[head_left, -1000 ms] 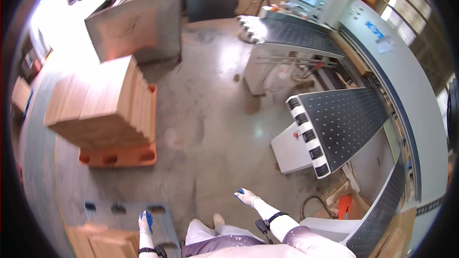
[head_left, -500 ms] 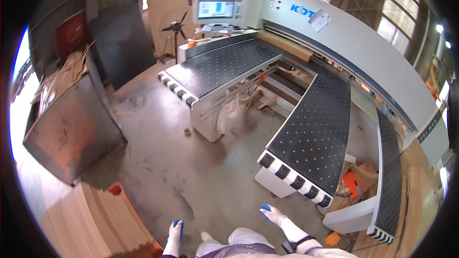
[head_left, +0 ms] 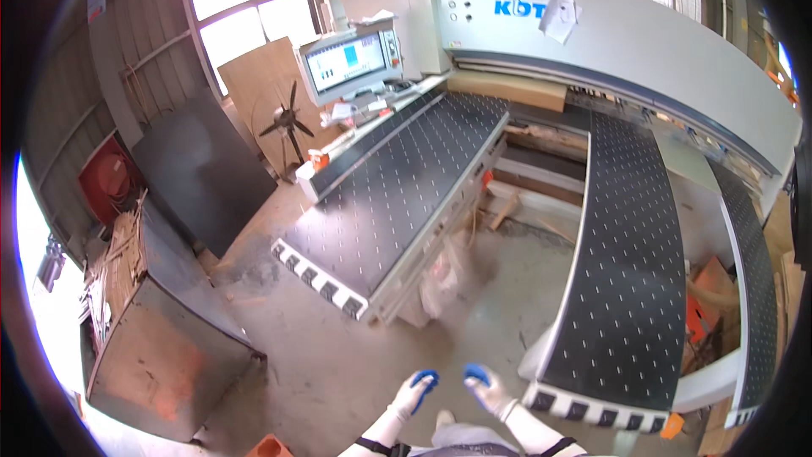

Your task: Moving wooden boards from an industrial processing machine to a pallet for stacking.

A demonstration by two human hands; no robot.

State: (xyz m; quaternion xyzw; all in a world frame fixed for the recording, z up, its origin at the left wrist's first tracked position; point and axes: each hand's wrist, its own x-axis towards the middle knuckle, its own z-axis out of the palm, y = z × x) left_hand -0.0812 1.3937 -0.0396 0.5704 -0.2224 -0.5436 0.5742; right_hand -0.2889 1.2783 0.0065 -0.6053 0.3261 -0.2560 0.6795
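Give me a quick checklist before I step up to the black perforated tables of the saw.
1. Left hand in a white glove with blue fingers, empty: ok.
2. Right hand gloved the same, empty: ok.
3. Concrete floor straight ahead free of obstacles: ok.
4. Near black perforated table free of boards: ok.
5. Wood offcuts lying in the gap between the tables: not ok.
6. Control screen lit; machine state: cannot tell.

Matt black perforated machine tables [head_left: 397,195]

metal bin [head_left: 161,330] left; table [head_left: 397,195] ahead, table [head_left: 630,262] right
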